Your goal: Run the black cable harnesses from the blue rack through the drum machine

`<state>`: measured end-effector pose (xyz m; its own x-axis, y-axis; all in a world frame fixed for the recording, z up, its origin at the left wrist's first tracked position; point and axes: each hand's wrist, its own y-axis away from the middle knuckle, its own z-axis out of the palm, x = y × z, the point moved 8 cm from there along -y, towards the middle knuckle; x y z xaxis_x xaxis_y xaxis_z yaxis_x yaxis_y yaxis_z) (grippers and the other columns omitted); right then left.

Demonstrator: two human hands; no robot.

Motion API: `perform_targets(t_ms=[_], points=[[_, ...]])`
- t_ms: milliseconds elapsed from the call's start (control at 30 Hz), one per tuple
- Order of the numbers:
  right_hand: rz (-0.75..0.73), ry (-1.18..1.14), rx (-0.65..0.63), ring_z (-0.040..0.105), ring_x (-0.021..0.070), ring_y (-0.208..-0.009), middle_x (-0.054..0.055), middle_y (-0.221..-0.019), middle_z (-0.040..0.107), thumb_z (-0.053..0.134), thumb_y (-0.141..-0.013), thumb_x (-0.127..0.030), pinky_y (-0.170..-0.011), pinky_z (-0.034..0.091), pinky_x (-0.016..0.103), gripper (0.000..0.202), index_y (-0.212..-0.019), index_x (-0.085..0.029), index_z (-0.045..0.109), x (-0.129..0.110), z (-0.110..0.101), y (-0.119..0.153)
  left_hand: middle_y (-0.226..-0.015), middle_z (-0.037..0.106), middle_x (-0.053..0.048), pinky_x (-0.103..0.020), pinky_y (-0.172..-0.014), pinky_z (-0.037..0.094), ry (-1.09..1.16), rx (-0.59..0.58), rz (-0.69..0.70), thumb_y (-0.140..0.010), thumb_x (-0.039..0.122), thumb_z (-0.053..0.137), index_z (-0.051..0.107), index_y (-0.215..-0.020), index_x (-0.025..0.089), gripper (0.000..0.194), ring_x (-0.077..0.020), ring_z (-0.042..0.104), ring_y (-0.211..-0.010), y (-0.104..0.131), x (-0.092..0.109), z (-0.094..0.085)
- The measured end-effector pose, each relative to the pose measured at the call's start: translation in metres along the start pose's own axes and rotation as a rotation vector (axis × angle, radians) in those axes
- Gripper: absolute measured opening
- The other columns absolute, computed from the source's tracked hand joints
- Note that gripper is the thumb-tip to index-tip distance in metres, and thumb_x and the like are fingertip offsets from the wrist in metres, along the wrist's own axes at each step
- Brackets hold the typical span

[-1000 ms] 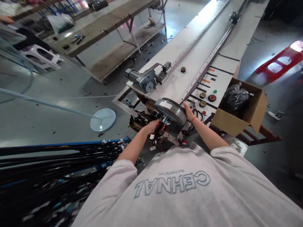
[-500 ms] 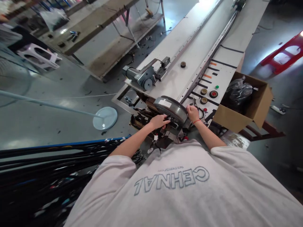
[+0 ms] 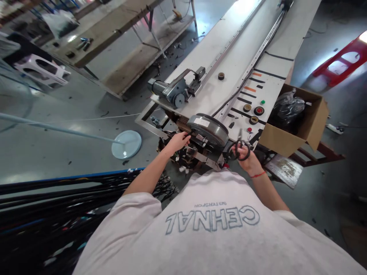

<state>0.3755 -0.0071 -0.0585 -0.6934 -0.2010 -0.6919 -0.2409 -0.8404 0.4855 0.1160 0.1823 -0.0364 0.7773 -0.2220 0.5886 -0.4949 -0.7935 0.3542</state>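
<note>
My right hand (image 3: 249, 161) grips a pair of black-handled scissors (image 3: 242, 149) at the table's near edge, blades pointing away from me. Left of it, a round grey reel (image 3: 210, 128) with a white label is mounted at the end of the white table (image 3: 212, 89). My left hand (image 3: 178, 142) is closed at the near left side of the reel, fingers pinched together; what they hold is too small to make out. A black cable (image 3: 236, 93) runs from behind the reel along the metal rail.
Tape rolls (image 3: 259, 110) and short tape strips lie on the table's right side. A motor unit (image 3: 172, 93) sits at its left edge. An open cardboard box (image 3: 292, 141) stands right. Bundled black cables (image 3: 71, 206) hang at lower left, near a round-based stand (image 3: 126, 144).
My right hand has left the reel and picked the scissors up from the table, moving right and nearer. My left hand has shifted slightly left and up. A tape roll has moved right.
</note>
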Motion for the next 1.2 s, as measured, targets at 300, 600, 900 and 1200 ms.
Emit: perform_targets(t_ms=[300, 600, 900, 1200], points=[[0.609, -0.029, -0.66, 0.065, 0.0129, -0.073, 0.002, -0.085, 0.066, 0.086, -0.061, -0.02, -0.071, 0.051, 0.024, 0.04, -0.093, -0.018, 0.064, 0.078, 0.106, 0.084, -0.076, 0.072, -0.004, -0.023, -0.064, 0.045, 0.008, 0.002, 0.012, -0.093, 0.039, 0.044, 0.063, -0.086, 0.019, 0.029, -0.0169, 0.066, -0.066, 0.001, 0.005, -0.001], [0.74, 0.08, -0.871, 0.069, 0.0259, -0.086, 0.015, -0.089, 0.07, 0.051, -0.078, -0.079, -0.082, 0.053, 0.04, 0.068, -0.089, -0.012, 0.061, 0.072, 0.12, 0.064, -0.075, 0.072, -0.005, -0.024, -0.07, 0.045, -0.205, 0.042, -0.018, -0.094, 0.038, 0.045, 0.066, -0.093, 0.019, 0.028, -0.0188, 0.067, -0.072, 0.011, 0.028, -0.016], [0.748, 0.524, -0.545, 0.055, 0.0141, -0.045, 0.005, -0.052, 0.06, 0.033, -0.092, -0.069, -0.041, 0.042, 0.023, 0.057, -0.064, -0.021, 0.05, 0.124, 0.133, -0.011, -0.101, 0.071, -0.018, -0.033, -0.085, 0.048, -0.51, 0.053, -0.089, -0.097, 0.041, 0.038, 0.063, -0.105, 0.015, 0.037, -0.0289, 0.067, -0.098, 0.008, 0.037, -0.02], [-0.121, 1.201, 0.211, 0.056, 0.0208, -0.058, 0.004, -0.054, 0.056, 0.063, -0.08, -0.047, -0.06, 0.046, 0.034, 0.03, -0.065, -0.022, 0.053, -0.031, -0.008, -0.036, -0.076, 0.065, -0.013, -0.031, -0.087, 0.045, -0.178, -0.075, -0.1, -0.093, 0.029, 0.045, 0.052, -0.066, 0.02, 0.03, -0.0274, 0.065, -0.091, -0.007, 0.003, 0.011]])
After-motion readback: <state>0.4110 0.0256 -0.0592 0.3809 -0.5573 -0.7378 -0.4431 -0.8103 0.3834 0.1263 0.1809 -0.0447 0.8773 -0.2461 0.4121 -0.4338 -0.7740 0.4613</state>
